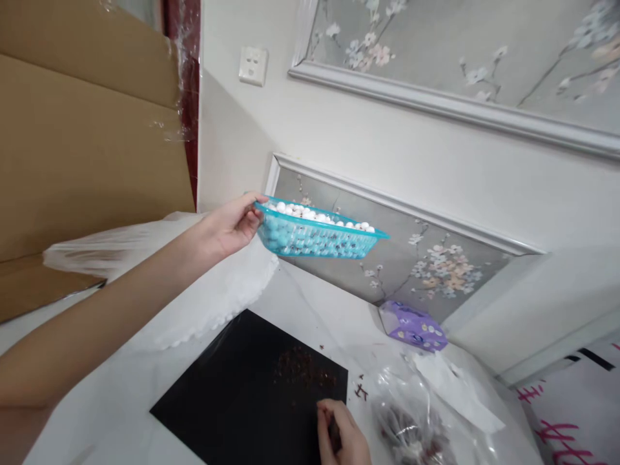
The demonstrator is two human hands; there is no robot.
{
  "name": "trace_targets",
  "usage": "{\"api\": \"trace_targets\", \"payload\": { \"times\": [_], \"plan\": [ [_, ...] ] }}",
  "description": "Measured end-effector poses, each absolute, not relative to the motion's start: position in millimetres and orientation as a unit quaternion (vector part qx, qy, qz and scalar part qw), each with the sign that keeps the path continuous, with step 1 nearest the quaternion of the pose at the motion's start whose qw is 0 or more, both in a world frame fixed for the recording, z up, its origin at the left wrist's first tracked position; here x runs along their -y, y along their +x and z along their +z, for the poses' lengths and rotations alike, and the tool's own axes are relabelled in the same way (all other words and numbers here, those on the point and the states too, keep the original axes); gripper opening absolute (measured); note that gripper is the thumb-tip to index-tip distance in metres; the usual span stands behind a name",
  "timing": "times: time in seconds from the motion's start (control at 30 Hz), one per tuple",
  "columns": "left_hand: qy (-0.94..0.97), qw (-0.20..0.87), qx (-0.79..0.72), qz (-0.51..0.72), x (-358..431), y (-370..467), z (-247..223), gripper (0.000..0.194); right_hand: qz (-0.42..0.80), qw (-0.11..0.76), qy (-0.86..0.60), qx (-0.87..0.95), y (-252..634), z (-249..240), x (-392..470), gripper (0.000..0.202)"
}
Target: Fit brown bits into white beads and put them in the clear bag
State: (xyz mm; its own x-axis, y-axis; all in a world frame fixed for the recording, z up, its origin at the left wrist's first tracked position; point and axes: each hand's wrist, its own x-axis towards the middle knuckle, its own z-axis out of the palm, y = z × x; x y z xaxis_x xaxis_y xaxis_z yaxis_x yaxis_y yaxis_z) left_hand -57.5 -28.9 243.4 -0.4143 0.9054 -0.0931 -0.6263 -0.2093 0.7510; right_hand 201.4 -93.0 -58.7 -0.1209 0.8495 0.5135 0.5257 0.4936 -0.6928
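Observation:
My left hand (237,223), closed on the near end of a turquoise plastic basket (320,240), holds it up in the air, slightly tilted. Many small white balls (310,214) fill the basket, with some darker bits visible through its slotted side. Lower down, my right hand (341,431) is at the right edge of a black square sheet (242,394), fingers curled together. What those fingers hold, if anything, is hidden. Just beyond them, small reddish-brown pieces (303,369) lie scattered on the sheet.
On the white table are a clear plastic bag (411,433) with dark reddish contents, a white tissue (460,391) and a purple tissue pack (414,326). White foamy sheeting (213,307) lies left of the black sheet. A large cardboard box (92,148) stands at left.

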Motion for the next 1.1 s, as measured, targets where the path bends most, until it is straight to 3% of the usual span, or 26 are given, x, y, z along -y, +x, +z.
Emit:
{"api": "trace_targets", "payload": {
  "times": [0.57,0.87,1.1],
  "plan": [
    [0.193,0.513,-0.320,0.773,35,-33,280,0.020,0.164,0.461,-0.476,0.731,200,-55,94,0.037],
    [0.174,0.557,-0.297,0.756,36,-34,273,0.027,0.147,0.456,-0.470,0.741,196,-54,91,0.038],
    [0.216,0.535,-0.397,0.714,12,-48,246,0.024,0.150,0.455,-0.469,0.742,193,-55,90,0.035]
  ]
}}
